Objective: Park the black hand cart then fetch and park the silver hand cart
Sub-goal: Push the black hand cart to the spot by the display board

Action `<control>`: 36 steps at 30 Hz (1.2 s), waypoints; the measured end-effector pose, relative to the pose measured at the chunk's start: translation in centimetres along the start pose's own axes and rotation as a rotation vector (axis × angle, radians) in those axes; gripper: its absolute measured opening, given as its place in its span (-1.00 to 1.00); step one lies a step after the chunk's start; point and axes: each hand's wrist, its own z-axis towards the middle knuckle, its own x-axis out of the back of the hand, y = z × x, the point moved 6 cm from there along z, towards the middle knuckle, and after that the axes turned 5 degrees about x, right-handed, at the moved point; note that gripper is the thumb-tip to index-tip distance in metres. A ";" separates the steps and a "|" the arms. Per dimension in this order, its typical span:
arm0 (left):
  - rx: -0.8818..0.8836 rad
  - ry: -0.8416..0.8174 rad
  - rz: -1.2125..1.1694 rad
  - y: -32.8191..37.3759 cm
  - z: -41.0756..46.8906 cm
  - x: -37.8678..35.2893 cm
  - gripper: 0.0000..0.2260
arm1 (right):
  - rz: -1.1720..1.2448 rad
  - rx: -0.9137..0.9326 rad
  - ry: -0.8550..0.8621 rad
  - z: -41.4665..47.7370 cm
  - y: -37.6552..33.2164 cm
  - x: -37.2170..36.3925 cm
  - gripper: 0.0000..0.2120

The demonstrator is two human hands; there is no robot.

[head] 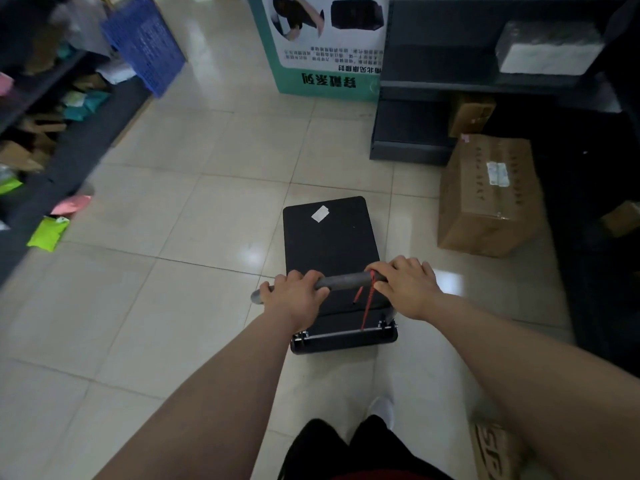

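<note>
Both hands, left (296, 295) and right (405, 289), fingers clamped round the cart (329, 244) handle (341, 282) for steering; silver cart unseen.

- Dim indoor scene with dark corners.
- Soft overhead glare spots on the glossy tiled floor (207, 209) near centre and at three o'clock.
- Motion blur smears the shelves (52, 133) at nine o'clock.
- Wide-angle bending curves the edges.

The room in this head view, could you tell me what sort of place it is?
Probably a parcel depot or stockroom: shelves stuffed with packages, a sealed cardboard box on the tiled floor, and a blue crate.
</note>
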 end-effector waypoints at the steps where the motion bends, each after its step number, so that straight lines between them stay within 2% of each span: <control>1: 0.002 0.001 0.000 0.5 1.0 0.5 -0.71 | -0.004 0.000 0.007 1.0 0.5 0.5 -0.71; 18: -0.014 -0.015 0.001 3.4 21.9 10.4 -0.70 | 0.016 0.013 -0.023 22.3 4.9 10.7 -0.69; 27: -0.014 -0.004 0.066 1.7 32.6 16.4 -0.71 | 0.034 0.006 0.032 33.6 4.6 13.8 -0.71; 36: 0.003 -0.012 0.063 2.8 43.4 21.4 -0.69 | -0.001 0.086 0.128 43.9 6.7 18.8 -0.66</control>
